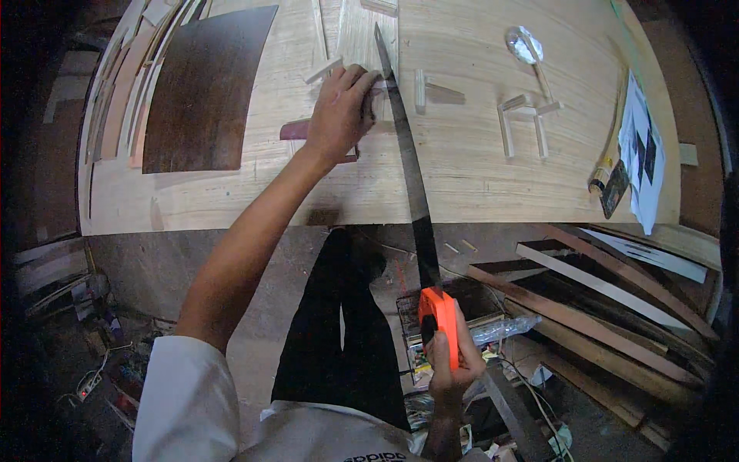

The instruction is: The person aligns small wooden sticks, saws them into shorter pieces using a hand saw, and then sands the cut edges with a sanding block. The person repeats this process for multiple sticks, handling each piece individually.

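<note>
A matt, pale wooden tabletop [462, 169] with visible grain is seen. The saw blade [408, 169] appears as dark, dull metal, its handle [440, 323] as glossy orange plastic. A dark brown veneer sheet [204, 88] looks smooth and matt. Paper [643, 154] is white.

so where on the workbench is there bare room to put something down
Bare plywood lies between the saw blade and the small wood strips, along the near edge of the workbench. Crowded: the left hand, the dark veneer sheet, and the paper.

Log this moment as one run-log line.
left hand: presses wood piece on workbench | right hand: grips orange handsaw, blade against piece
</note>
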A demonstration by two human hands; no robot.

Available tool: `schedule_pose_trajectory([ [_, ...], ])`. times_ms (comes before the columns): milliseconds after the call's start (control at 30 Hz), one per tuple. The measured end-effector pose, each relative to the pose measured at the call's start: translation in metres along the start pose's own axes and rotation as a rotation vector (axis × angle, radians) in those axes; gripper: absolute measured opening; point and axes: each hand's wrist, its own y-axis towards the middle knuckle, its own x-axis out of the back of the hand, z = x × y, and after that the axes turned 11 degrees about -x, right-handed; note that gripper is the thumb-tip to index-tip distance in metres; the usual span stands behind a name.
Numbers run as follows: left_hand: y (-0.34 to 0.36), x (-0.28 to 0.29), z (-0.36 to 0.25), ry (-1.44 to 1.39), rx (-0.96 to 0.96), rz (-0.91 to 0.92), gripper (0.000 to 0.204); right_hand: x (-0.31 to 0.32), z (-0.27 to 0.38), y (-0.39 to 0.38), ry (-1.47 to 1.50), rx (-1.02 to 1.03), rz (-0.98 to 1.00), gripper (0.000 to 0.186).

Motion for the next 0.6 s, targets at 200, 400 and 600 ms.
schedule_pose_trajectory([
  [200,0.008,0.009,-0.017,0.005,-0.023,0.089,0.025,0.019,0.003,-0.044,0.242,-0.117,-0.027,0.050],
  [400,0.030,-0.025,-0.085,-0.342,-0.404,0.347,0.020,0.034,0.018,-0.095,0.230,0.243,-0.382,0.062],
  [600,0.047,-0.070,-0.139,-0.600,-0.747,0.603,0.018,-0.010,0.059,-0.073,0.315,0.054,-0.649,0.054],
])
